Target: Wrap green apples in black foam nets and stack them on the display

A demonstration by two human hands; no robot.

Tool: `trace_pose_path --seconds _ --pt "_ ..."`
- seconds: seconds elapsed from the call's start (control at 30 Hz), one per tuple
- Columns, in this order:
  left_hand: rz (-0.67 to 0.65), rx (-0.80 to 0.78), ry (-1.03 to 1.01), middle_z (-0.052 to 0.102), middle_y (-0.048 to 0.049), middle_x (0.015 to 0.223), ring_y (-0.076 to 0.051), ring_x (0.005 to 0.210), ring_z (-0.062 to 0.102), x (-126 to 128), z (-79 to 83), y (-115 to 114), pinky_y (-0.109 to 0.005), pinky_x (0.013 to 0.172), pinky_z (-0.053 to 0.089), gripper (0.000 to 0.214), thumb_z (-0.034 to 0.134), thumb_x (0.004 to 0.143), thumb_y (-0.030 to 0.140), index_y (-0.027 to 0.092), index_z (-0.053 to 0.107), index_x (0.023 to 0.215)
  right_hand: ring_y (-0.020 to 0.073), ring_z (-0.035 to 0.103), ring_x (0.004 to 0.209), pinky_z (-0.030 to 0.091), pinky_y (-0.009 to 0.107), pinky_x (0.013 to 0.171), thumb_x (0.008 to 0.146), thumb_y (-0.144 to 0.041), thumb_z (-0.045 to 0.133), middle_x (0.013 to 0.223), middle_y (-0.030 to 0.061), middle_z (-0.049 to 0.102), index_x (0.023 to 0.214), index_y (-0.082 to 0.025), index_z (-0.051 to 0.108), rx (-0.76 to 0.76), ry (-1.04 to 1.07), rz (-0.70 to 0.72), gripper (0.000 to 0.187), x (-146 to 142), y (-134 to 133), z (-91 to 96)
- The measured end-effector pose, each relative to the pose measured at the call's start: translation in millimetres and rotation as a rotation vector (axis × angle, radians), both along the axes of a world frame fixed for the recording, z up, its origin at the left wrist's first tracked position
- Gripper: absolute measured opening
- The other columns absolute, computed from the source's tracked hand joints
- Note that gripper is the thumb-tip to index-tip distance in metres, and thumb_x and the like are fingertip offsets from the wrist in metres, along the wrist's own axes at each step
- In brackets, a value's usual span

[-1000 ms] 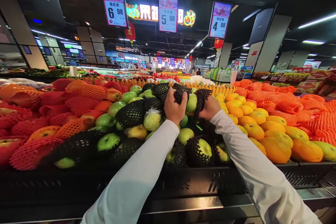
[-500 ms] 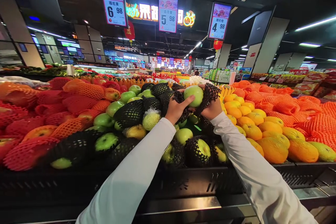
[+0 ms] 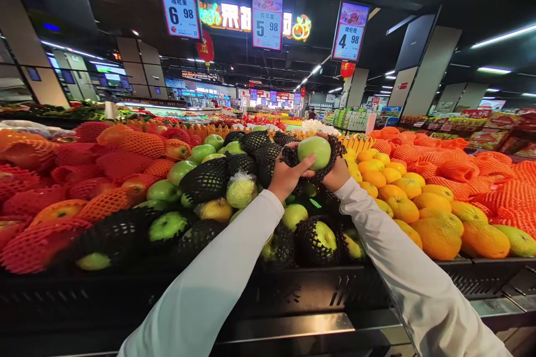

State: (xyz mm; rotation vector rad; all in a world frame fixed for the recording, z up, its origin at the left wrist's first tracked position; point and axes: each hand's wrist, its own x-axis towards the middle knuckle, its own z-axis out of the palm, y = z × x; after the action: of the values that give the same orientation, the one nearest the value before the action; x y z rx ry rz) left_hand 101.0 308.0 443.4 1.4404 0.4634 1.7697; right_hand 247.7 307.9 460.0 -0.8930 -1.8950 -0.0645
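1. the green apple (image 3: pixel 315 152) is held up between the two hands, above the pile, its near side bare.
2. the left hand (image 3: pixel 286 177) is closed on the apple, thumb laid across its lower left; the other fingers bend behind, and how far they reach is hidden.
3. the right hand (image 3: pixel 338 174) is curled at the apple's right side and has hold of the black net (image 3: pixel 336 150); most of its fingers are hidden, so how tightly they bend cannot be told.
4. the black net lies against the apple's right edge; dark mesh shows by the left fingers too, and whether it is the same piece cannot be told.
5. below the hands, more green apples (image 3: pixel 164 190), some in black mesh, sit in a black crate (image 3: pixel 310 287).
6. oranges (image 3: pixel 441 239) lie to the right, red-netted fruit (image 3: pixel 104 204) to the left.
7. three price signs (image 3: pixel 267 18) hang above.
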Motion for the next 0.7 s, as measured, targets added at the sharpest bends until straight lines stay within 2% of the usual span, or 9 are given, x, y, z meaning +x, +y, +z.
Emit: trace_pose_path --seconds 0.07,0.13,0.27,0.4,0.47,0.6,0.7 --pt "0.013 -0.043 0.004 0.069 -0.0038 0.093 -0.019 0.083 0.065 2 -2.3 2 -0.031 0.068 0.057 0.053 0.085 0.058 0.052 0.021 0.064 0.096 0.0375 0.056 0.129 0.042 0.054 0.117 0.059 -0.059 0.085 0.138 0.0196 0.058 0.138 -0.018 0.051 0.081 -0.012 -0.037 0.095 2 -1 1.4" --pt "0.06 -0.042 0.035 0.069 -0.0033 0.094 -0.019 0.084 0.065 3 -5.6 6 -0.033 0.073 0.057 0.051 0.084 0.06 0.049 0.02 0.063 0.097 0.0389 0.055 0.129 0.04 0.055 0.118 0.061 -0.056 0.083 0.138 0.0195 0.059 0.136 -0.019 0.053 0.14 -0.054 -0.053 0.089 3 -1 2.0" --pt "0.197 0.072 0.187 0.07 -0.0031 0.099 -0.02 0.092 0.065 -2 -9.6 9 -0.037 0.091 0.053 0.046 0.083 0.066 0.042 0.022 0.062 0.102 0.0368 0.058 0.126 0.043 0.053 0.115 0.071 -0.049 0.074 0.134 0.019 0.061 0.135 -0.019 0.053 0.159 -0.141 -0.048 0.074 4 0 2.1" --pt "0.248 0.15 0.359 0.072 -0.0037 0.104 -0.023 0.096 0.068 -11 -7.1 4 -0.038 0.092 0.052 0.048 0.081 0.071 0.043 0.026 0.06 0.11 0.0344 0.061 0.121 0.047 0.051 0.111 0.072 -0.037 0.067 0.13 0.018 0.064 0.132 -0.019 0.053 0.171 -0.183 -0.098 0.064 7 2 1.7" --pt "0.276 0.171 0.434 0.073 -0.0055 0.106 -0.026 0.099 0.069 -13 -5.3 0 -0.039 0.092 0.052 0.054 0.083 0.07 0.048 0.026 0.059 0.113 0.0341 0.062 0.118 0.049 0.051 0.108 0.069 -0.031 0.065 0.127 0.0174 0.065 0.13 -0.018 0.054 0.185 -0.198 -0.098 0.063 9 3 1.0" --pt "0.371 0.174 0.56 0.073 -0.0095 0.108 -0.033 0.102 0.068 -15 -1.5 -4 -0.044 0.09 0.052 0.071 0.09 0.057 0.056 0.026 0.06 0.114 0.0352 0.06 0.12 0.048 0.054 0.107 0.063 -0.023 0.062 0.128 0.0153 0.065 0.132 -0.019 0.054 0.215 -0.256 -0.069 0.069 11 5 -0.6" --pt "0.421 0.194 0.533 0.074 -0.0083 0.104 -0.031 0.096 0.068 -16 2.0 -5 -0.042 0.086 0.052 0.065 0.09 0.057 0.05 0.025 0.062 0.111 0.0354 0.06 0.122 0.045 0.055 0.111 0.064 -0.022 0.062 0.128 0.0148 0.066 0.134 -0.02 0.054 0.271 -0.248 -0.07 0.07 10 5 -0.5"
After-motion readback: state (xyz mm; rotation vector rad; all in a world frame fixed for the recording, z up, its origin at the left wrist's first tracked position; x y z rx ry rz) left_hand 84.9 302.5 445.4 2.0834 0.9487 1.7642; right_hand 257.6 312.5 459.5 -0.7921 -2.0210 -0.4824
